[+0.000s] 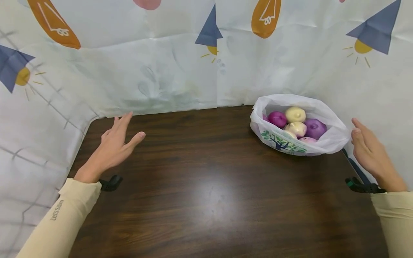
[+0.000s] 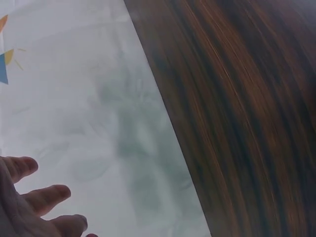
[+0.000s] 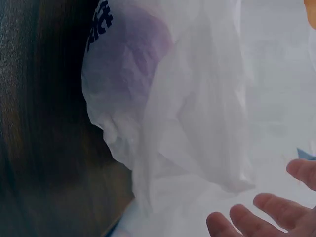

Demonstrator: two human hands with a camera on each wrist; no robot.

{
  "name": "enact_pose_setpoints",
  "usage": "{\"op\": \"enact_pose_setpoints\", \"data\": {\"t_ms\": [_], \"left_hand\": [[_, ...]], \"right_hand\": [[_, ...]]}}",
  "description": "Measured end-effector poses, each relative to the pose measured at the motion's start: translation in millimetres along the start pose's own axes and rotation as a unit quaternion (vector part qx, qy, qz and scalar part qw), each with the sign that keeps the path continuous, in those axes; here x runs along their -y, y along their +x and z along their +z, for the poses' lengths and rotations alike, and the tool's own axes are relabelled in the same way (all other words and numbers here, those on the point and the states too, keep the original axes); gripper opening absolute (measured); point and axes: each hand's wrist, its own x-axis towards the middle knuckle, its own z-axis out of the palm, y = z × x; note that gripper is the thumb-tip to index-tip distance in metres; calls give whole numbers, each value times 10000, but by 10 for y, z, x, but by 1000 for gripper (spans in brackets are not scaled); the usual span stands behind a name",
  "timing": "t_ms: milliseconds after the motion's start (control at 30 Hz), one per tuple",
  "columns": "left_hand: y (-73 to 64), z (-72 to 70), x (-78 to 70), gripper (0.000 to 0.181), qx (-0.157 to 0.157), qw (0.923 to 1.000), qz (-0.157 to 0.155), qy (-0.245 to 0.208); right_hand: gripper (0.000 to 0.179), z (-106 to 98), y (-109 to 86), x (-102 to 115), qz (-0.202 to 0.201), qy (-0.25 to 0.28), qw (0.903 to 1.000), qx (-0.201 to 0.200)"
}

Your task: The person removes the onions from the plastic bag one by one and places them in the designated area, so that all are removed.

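Toward the back right of the table stands a white plastic bag (image 1: pixel 337 138) with a printed tree, its mouth spread wide. Several purple and pale onions lie in it, among them a purple onion (image 1: pixel 314 129) and a cream-coloured onion (image 1: pixel 295 114). Just right of the bag, my right hand (image 1: pixel 374 154) is raised with extended fingers and holds nothing. The right wrist view shows the bag (image 3: pixel 197 113) close by, apart from the fingertips (image 3: pixel 221 224). Over the table's left side hovers my left hand (image 1: pixel 113 145), fingers spread, thumb out, holding nothing.
The dark wooden table (image 1: pixel 193 161) has a glare spot near its middle. A white printed sheet (image 1: pixel 155 71) hangs along the back edge and both sides. Grid-like wires (image 1: pixel 48 104) show through it at left. Each wrist wears a black strap (image 1: pixel 110 183).
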Motion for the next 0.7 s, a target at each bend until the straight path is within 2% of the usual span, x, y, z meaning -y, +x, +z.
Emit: {"op": "enact_pose_setpoints", "data": {"t_ms": [67, 167, 300, 400, 533, 700], "left_hand": [[59, 24, -44, 83, 57, 9999, 39, -95], [149, 59, -112, 81, 154, 9995, 53, -256], [264, 109, -205, 79, 299, 9985, 17, -463], [351, 151, -275, 77, 368, 9977, 65, -565], [470, 221, -377, 76, 460, 9962, 182, -720], [658, 365, -565, 75, 533, 9941, 290, -898]], "right_hand": [[57, 18, 12, -36, 155, 154, 9996, 161], [59, 66, 37, -87, 148, 486, 9981, 345], [61, 137, 60, -118, 49, 624, 9975, 330], [62, 173, 76, -129, 160, 595, 9977, 292], [69, 217, 112, -129, 556, 411, 9971, 307], [92, 253, 164, -130, 1126, 487, 9915, 427]]}}
